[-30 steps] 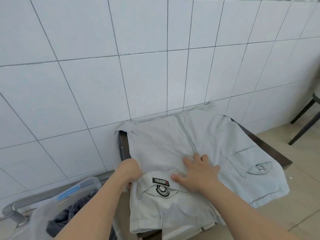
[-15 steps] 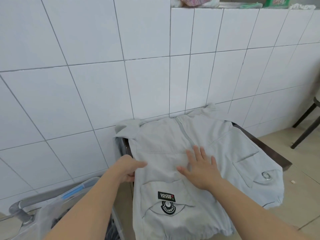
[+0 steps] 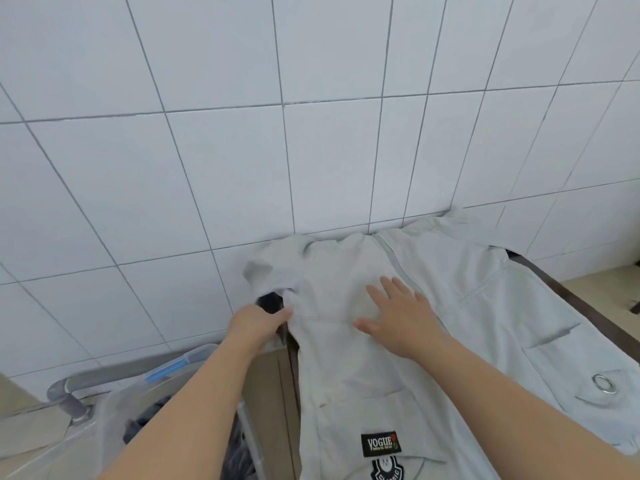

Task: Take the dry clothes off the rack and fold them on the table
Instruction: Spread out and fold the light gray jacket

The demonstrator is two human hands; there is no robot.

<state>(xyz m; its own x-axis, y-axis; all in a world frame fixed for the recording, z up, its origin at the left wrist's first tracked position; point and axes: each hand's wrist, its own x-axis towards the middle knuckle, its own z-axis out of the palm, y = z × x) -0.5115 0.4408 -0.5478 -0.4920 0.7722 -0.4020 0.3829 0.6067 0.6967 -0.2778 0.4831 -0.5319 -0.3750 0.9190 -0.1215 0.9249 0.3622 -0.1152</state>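
A pale grey jacket (image 3: pixel 433 327) lies spread on the bench (image 3: pixel 571 299) against the tiled wall (image 3: pixel 242 133); my right hand (image 3: pixel 398 313) rests flat on it with fingers straight and spread; my left hand (image 3: pixel 256 323) grips its left edge at the bench corner; a clear plastic bin (image 3: pixel 114 410) stands lower left.
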